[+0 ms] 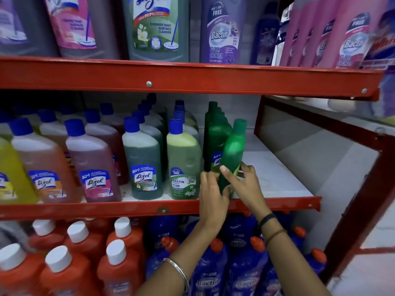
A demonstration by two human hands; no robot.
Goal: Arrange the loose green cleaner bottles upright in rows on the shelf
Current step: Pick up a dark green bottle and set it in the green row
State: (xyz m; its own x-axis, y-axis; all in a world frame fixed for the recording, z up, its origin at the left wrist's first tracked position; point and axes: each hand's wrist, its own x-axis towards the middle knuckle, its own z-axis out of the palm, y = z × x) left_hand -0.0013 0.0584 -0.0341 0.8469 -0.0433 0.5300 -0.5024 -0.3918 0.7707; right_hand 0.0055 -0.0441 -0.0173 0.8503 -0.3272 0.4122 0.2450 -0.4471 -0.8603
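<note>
A green cleaner bottle (233, 150) with a green cap stands slightly tilted at the front of the middle shelf (277, 178). My left hand (211, 195) grips its lower left side. My right hand (245, 182) holds its lower right side, thumb across the front. Just behind and to the left stands a row of dark green bottles (214, 133), upright, running toward the back of the shelf.
Left of the green row stand upright rows of blue-capped bottles (183, 159) in green, pink, orange and yellow. The white shelf board extends right to a red frame post (258, 116). Large bottles fill the shelf above; orange and blue bottles fill the one below.
</note>
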